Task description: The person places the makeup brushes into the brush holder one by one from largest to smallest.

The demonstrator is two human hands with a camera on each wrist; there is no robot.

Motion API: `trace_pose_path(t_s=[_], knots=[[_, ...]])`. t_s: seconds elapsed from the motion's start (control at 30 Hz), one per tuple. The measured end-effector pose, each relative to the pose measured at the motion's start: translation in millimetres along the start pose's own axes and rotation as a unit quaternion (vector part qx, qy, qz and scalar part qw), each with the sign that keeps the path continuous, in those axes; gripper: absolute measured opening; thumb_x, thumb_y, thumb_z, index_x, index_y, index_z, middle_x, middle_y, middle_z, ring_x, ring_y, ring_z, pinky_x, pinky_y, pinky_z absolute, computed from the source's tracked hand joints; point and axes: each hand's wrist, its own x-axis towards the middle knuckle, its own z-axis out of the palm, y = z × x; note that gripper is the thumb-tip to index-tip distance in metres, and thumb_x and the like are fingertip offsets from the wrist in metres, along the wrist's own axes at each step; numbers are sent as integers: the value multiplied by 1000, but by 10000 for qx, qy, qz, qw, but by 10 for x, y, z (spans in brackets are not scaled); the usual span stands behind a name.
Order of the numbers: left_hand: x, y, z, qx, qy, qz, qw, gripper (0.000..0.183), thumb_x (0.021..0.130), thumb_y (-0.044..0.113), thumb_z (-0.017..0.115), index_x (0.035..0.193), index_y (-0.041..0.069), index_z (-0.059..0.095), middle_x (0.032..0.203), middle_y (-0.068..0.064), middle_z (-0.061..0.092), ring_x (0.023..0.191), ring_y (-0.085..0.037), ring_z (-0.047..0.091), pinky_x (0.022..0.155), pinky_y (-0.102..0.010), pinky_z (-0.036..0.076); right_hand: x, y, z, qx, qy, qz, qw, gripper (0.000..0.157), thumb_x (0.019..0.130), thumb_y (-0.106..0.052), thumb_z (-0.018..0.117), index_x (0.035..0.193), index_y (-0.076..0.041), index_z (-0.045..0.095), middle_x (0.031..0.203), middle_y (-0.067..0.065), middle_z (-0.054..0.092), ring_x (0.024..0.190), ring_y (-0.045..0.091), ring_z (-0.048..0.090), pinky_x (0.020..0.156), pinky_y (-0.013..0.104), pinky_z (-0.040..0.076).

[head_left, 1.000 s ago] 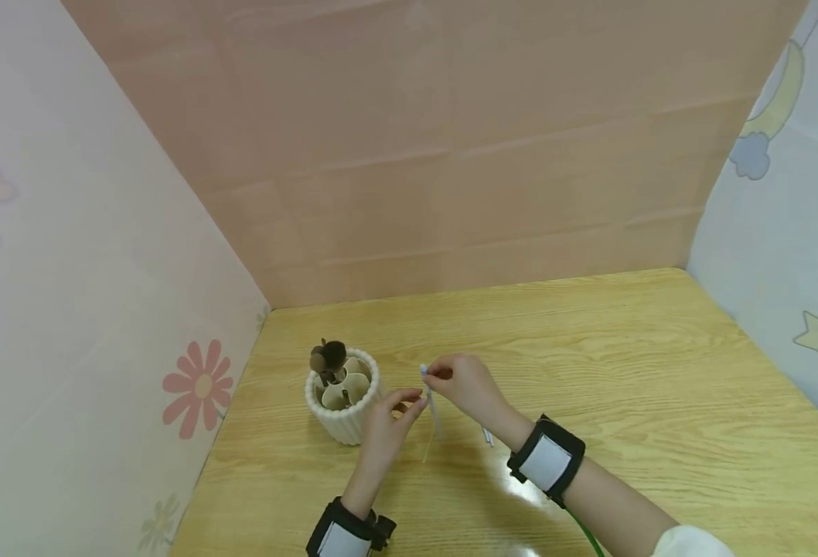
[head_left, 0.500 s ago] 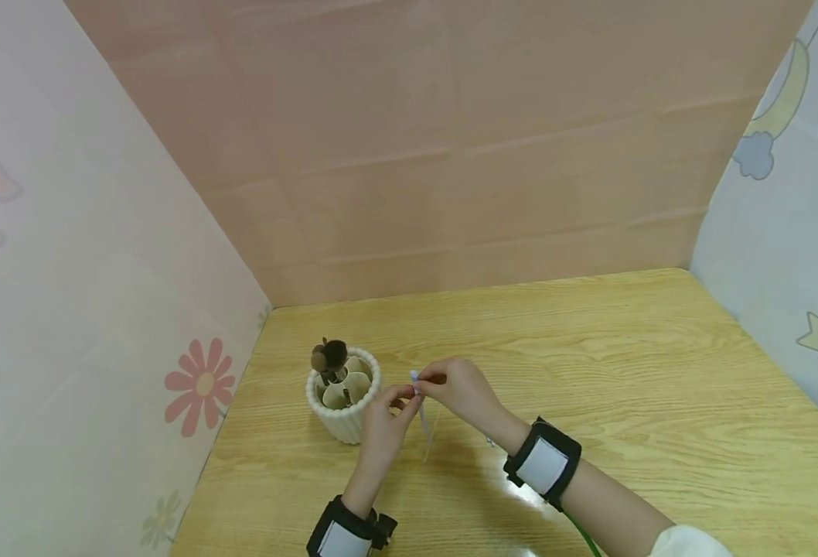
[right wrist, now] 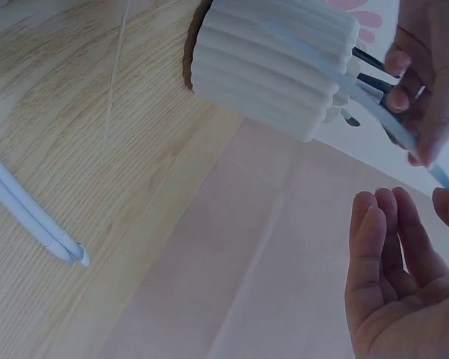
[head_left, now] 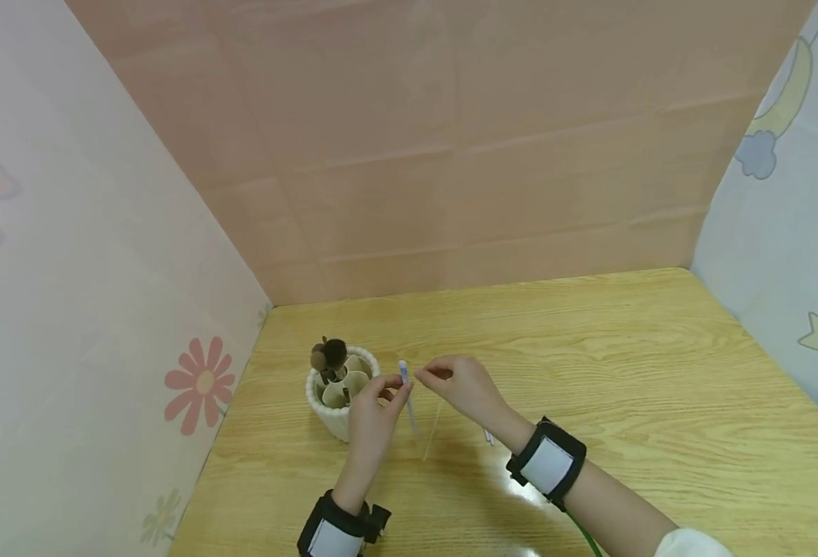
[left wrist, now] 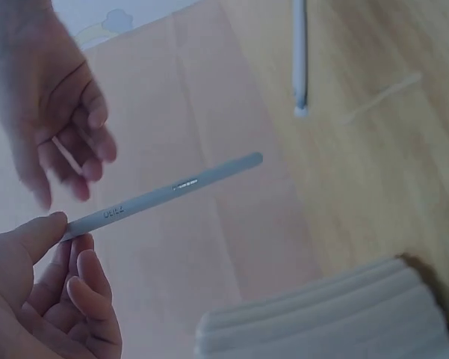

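My left hand (head_left: 374, 414) pinches a slim pale-blue stick (left wrist: 160, 198) with small printed lettering and a rounded lower end. In the head view it stands nearly upright, whitish top end above the fingers and long part hanging below. My right hand (head_left: 468, 388) is just to the right of the stick, and the right wrist view shows its thumb and fingers parted with nothing between them. Beside my left hand stands a white ribbed pot (head_left: 339, 424), with dark makeup brushes (head_left: 331, 355) in its divided inside. My left forearm and hand partly cover the pot's right side.
Two white slim sticks (right wrist: 41, 217) lie side by side on the wooden table (head_left: 590, 356), partly behind my right wrist in the head view. A thin pale strip (head_left: 432, 433) lies between the hands. Walls rise behind and at both sides.
The stick passes from my right hand to my left, the two hands meeting on it half a second ago. My left hand has since moved slightly left and up with it.
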Motion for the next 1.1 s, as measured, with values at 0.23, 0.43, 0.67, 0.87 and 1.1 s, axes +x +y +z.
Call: trace_pose_path(t_s=[0.23, 0.43, 0.67, 0.87, 1.1], knots=[[98, 76, -222, 288, 1040, 594, 9924, 12, 83, 13, 72, 90, 3, 70, 84, -8, 71, 66, -9, 57, 54, -17, 44, 6, 53, -19, -112, 75, -17, 9999, 25, 91, -32, 63, 96, -10, 75, 97, 4, 74, 89, 19, 69, 77, 36, 55], [190, 43, -385, 91, 1787, 746, 9810, 10, 83, 7, 72, 90, 1, 69, 77, -10, 65, 66, 2, 47, 54, -14, 39, 3, 95, -7, -112, 40, -63, 9999, 24, 92, -30, 62, 95, -10, 75, 97, 4, 74, 89, 18, 68, 79, 37, 55], [218, -19, -459, 240, 1931, 393, 9801, 12, 86, 13, 71, 90, 2, 68, 78, -10, 66, 65, 4, 45, 53, -13, 36, -2, 95, -10, -10, -16, -59, 10000, 25, 92, -31, 61, 96, -10, 75, 99, 5, 73, 90, 18, 68, 80, 37, 55], [221, -108, -437, 586, 1802, 157, 9818, 11, 84, 11, 72, 89, 2, 69, 78, -9, 67, 67, -3, 50, 56, -15, 39, -1, 117, -16, -91, 4, -58, 9999, 23, 94, -28, 59, 97, -12, 75, 99, 5, 74, 91, 19, 68, 80, 38, 55], [200, -237, -398, 1217, 1652, 183, 9785, 12, 82, 12, 74, 87, 3, 69, 76, -8, 68, 66, -19, 60, 59, -25, 45, 27, 173, -62, 45, 171, 109, 9998, 26, 98, -22, 52, 97, -7, 73, 98, 10, 74, 91, 23, 69, 74, 36, 55]])
